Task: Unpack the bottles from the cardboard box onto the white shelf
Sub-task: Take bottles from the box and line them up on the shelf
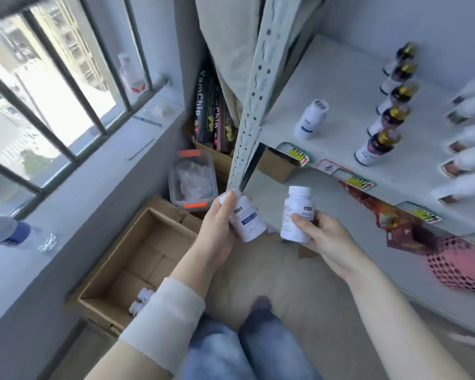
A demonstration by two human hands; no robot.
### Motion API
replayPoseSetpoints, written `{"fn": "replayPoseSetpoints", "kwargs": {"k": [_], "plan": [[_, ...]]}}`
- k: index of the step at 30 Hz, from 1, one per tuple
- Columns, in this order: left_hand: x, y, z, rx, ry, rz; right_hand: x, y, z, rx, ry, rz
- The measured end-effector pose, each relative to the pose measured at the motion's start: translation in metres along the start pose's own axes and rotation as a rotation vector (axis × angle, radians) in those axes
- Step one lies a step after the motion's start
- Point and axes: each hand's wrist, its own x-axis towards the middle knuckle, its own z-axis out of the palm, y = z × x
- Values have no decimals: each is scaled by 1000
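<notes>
My left hand (pixel 219 223) grips a white pill bottle (pixel 248 222), tilted with its cap toward the shelf post. My right hand (pixel 322 237) holds a second white bottle (pixel 296 212) upright. Both bottles hang in the air between the open cardboard box (pixel 115 272) on the floor at lower left and the white shelf (pixel 340 86) at upper right. Two white bottle caps (pixel 140 301) show inside the box beside my left sleeve. One white bottle (pixel 311 119) stands on the shelf board, near a row of dark bottles with gold caps (pixel 390 113).
The perforated metal shelf post (pixel 254 97) rises just above my left hand. A clear plastic tub with orange clips (pixel 192 179) sits beyond the box. More white bottles (pixel 466 149) line the shelf's right side. A barred window and sill (pixel 93 171) run along the left.
</notes>
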Motion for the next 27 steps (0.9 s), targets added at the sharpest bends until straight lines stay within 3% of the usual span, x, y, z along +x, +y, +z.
{"fn": "replayPoseSetpoints", "kwargs": {"k": [5,12,20,27], "plan": [[43,15,76,93,-18,-43,1,-20,-67,94,42,-88],[114,55,159,338,-154,62,36,-56,-145,213,87,-226],[243,111,221,590,-292,121,119,-120,-184,155,227,-295],[396,126,263,803,-219,113,225,-165,-196,-22,389,-239]]}}
